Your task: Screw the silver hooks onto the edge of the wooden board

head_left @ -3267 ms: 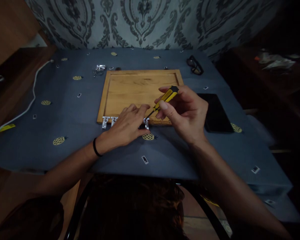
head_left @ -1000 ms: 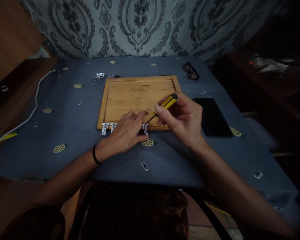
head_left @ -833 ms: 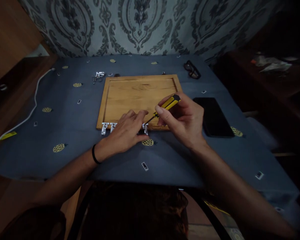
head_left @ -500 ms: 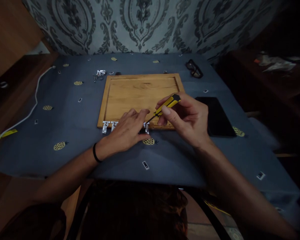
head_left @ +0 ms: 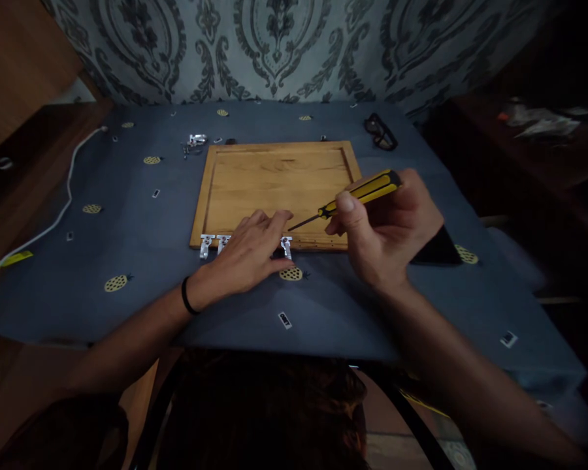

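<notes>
A wooden board (head_left: 274, 183) with a raised rim lies on a blue cloth-covered table (head_left: 142, 261). Small metal brackets (head_left: 207, 243) line its near edge. My left hand (head_left: 247, 254) lies flat on those brackets with fingers stretched out, pressing them against the board's edge; one bracket (head_left: 287, 246) shows by my fingertips. My right hand (head_left: 387, 228) is closed round a yellow and black screwdriver (head_left: 357, 194), held above the board. Its tip points down-left toward the bracket but hangs clear of it.
A dark phone (head_left: 438, 251) lies right of the board, partly behind my right hand. Black glasses (head_left: 381, 130) rest at the back right. Loose metal parts (head_left: 193, 142) sit at the board's far left corner. A white cable (head_left: 53, 222) runs along the left. Patterned wallpaper stands behind.
My right hand has pulled the screwdriver up and to the right, lifting its tip off the bracket. My left hand has stayed on the brackets.
</notes>
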Demonstrator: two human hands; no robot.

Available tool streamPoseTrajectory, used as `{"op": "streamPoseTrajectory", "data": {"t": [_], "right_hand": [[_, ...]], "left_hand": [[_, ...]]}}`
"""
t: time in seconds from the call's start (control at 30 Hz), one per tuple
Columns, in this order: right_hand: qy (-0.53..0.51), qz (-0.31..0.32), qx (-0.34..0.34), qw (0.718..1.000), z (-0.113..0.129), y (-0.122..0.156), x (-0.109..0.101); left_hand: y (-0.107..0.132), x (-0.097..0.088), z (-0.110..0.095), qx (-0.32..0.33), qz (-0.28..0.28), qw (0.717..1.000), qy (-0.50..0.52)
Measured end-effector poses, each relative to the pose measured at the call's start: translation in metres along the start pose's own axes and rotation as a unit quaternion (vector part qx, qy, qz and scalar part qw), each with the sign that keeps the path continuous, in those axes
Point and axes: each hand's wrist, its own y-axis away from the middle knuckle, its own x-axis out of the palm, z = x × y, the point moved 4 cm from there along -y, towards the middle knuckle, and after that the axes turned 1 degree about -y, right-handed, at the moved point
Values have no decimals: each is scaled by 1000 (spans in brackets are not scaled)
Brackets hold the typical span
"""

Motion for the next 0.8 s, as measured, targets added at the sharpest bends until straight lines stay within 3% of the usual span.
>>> {"op": "streamPoseTrajectory", "data": {"t": [0.17, 0.8], "right_hand": [[-16, 36, 12, 999, -2, -1, 2], [18, 60, 8, 998, -13, 5, 6]], "left_hand": [[-1, 0, 0, 1, -5, 1000, -3], [-1, -1, -2, 6, 0, 1000, -12]]}}
